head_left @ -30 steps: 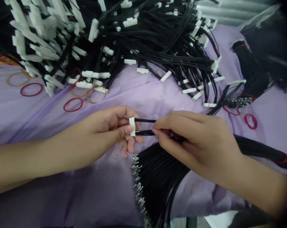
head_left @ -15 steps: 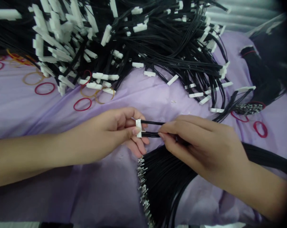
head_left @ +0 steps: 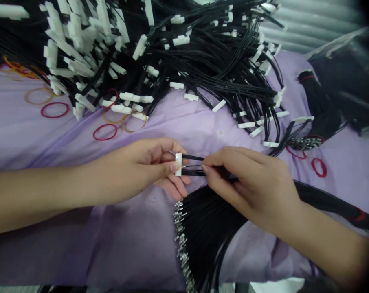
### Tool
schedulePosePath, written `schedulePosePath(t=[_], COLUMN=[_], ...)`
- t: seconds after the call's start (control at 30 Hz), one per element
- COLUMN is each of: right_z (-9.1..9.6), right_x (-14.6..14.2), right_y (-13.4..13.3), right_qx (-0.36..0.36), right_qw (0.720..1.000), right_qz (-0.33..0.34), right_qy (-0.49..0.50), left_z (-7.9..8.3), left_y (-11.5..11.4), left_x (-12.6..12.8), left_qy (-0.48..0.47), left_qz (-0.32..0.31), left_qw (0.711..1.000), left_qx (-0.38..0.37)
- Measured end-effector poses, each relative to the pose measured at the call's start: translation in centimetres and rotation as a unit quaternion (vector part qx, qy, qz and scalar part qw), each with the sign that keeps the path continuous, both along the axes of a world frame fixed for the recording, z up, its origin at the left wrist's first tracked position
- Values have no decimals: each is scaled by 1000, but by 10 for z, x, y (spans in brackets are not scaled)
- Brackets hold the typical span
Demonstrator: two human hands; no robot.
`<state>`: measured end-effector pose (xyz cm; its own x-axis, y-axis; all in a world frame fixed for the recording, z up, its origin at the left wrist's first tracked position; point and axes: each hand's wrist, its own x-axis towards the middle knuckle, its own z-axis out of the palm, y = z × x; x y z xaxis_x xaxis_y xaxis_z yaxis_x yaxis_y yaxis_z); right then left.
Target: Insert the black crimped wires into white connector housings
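Observation:
Between thumb and fingers, my left hand [head_left: 160, 165] grips a small white connector housing [head_left: 179, 164] at the middle of the view. Black wires [head_left: 193, 173] run from its right side in an upper and a lower group. My right hand [head_left: 248, 179] pinches a thin black wire [head_left: 194, 166] whose metal tip is at the housing's right face, between the two groups. Whether that tip is inside the housing I cannot tell. Just below both hands lies a fanned bundle of black wires [head_left: 215, 232], its crimped metal terminals [head_left: 181, 240] lined up along the left end.
A large heap of black cables [head_left: 199, 61] with white connectors fills the back of the purple cloth [head_left: 135, 236]. Red and yellow rubber bands, such as one red band [head_left: 105, 132], lie at left and right. Another tied wire bundle [head_left: 314, 97] lies at the far right.
The pinched wire now shows apart from the lower wire group, and my right hand has shifted slightly left. My left hand keeps its grip on the housing. The view has moved a little.

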<state>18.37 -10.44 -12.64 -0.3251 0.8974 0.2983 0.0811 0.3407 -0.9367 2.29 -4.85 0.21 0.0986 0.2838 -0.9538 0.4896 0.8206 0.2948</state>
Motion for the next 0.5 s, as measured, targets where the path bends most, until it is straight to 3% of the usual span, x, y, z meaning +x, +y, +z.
schedulePosePath(t=[0.33, 0.5], right_z=[-2, -3], right_x=[-11, -15], right_y=[0, 0], right_qx=[45, 52], right_qw=[998, 998], right_qz=[35, 18], right_qy=[10, 14], left_z=[0, -2], left_y=[4, 0], left_x=[7, 4], left_qy=[15, 15], left_qz=[-39, -37], left_qw=[999, 999], left_qx=[6, 31])
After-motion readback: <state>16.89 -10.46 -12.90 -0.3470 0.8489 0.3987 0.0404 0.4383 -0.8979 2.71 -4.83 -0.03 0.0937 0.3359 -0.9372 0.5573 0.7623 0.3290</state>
